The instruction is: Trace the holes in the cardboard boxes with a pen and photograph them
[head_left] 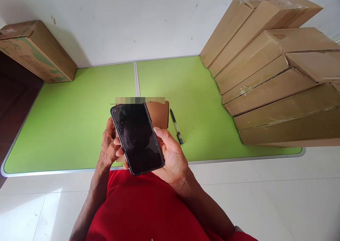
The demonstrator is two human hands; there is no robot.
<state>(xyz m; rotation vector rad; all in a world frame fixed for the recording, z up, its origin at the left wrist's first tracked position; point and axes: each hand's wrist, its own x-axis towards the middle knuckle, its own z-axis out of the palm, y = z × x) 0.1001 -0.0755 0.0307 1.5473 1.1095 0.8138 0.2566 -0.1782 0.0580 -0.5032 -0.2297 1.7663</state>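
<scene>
A black smartphone [138, 140] with a dark, glossy screen lies tilted in my right hand [174, 159]. The thumb presses on its right edge, and fingertips of the same hand show along the left edge. Beneath the phone is a brown cardboard box [159, 115], mostly covered by it. My left hand [107, 149] is at the left side of this box with bent fingers round its edge; the phone hides part of them. A black and clear pen [175, 124] rests on the green table just right of the box.
The green tabletop [71, 124] has a metal rim and a seam down its middle. Several large cardboard boxes [265, 88] lean in a row on the right. Another printed carton [50, 56] stands at the back left. A white wall [132, 21] rises behind.
</scene>
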